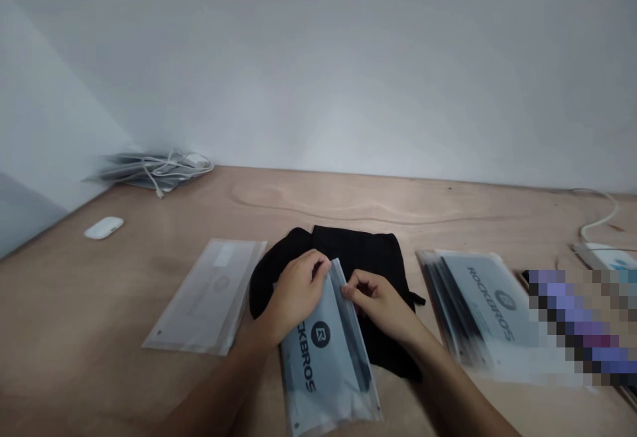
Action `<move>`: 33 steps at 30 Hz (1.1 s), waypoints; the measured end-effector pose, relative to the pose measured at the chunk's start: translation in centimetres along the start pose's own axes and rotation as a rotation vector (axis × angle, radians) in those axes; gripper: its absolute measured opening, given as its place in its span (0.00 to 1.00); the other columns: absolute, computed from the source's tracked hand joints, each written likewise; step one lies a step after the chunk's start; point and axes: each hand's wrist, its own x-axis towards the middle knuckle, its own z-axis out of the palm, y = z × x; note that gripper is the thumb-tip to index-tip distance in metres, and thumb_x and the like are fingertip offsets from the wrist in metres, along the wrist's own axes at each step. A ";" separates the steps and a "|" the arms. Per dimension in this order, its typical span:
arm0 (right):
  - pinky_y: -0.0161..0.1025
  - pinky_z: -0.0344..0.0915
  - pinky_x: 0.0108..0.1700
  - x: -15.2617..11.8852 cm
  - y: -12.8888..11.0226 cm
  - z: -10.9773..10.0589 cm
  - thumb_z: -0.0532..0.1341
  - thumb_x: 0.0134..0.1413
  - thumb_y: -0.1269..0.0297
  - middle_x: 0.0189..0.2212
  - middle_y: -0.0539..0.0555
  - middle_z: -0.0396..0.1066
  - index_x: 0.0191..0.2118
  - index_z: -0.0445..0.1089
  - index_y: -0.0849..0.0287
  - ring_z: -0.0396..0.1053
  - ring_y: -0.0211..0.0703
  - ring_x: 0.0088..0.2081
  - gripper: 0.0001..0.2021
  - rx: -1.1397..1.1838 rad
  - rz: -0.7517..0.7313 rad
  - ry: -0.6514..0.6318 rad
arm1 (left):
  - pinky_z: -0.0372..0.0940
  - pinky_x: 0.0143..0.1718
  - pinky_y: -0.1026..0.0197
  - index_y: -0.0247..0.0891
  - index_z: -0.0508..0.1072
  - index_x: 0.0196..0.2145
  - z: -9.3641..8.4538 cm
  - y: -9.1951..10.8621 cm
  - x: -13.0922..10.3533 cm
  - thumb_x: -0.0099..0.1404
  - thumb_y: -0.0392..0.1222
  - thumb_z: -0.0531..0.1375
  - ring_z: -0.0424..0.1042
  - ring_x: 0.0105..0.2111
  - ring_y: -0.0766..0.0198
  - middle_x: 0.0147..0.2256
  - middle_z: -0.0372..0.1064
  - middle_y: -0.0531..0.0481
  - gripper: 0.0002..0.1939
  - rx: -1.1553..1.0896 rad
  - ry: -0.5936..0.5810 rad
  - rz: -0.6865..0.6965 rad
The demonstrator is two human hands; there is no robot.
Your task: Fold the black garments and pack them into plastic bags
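Left hand [300,286] and right hand [381,299] pinch the printed plastic pouch [326,364] by its upper edge, lower centre of the frame over black cloth [361,245], a hold probably best light and close together, so that edge lies straight without creasing.

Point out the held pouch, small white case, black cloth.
Held pouch [334,361], head view: front, near the logo.
Small white case [103,227], head view: top surface.
Black cloth [362,249], head view: upper part.
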 end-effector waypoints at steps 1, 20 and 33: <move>0.36 0.56 0.30 -0.1 -0.1 0.0 0.62 0.57 0.51 0.20 0.44 0.60 0.25 0.62 0.55 0.58 0.37 0.24 0.17 0.005 0.006 -0.021 | 0.64 0.37 0.59 0.41 0.71 0.30 -0.2 -0.2 0.1 0.70 0.38 0.52 0.73 0.34 0.59 0.32 0.73 0.51 0.12 0.010 0.024 -0.021; 0.34 0.63 0.30 -1.4 0.6 -1.5 0.67 0.57 0.52 0.25 0.48 0.71 0.28 0.69 0.58 0.66 0.36 0.26 0.15 -0.026 0.163 -0.293 | 0.64 0.37 0.56 0.40 0.72 0.32 -3.8 -5.2 2.2 0.67 0.43 0.53 0.73 0.33 0.54 0.32 0.75 0.48 0.10 0.124 0.308 -0.268; 0.43 0.69 0.47 -1.0 0.5 1.3 0.67 0.56 0.56 0.41 0.54 0.76 0.47 0.75 0.56 0.73 0.48 0.42 0.14 -0.054 -0.064 -0.070 | 0.64 0.38 0.59 0.41 0.70 0.32 0.3 -0.5 0.3 0.71 0.38 0.51 0.71 0.34 0.61 0.33 0.70 0.52 0.11 -0.001 0.085 0.078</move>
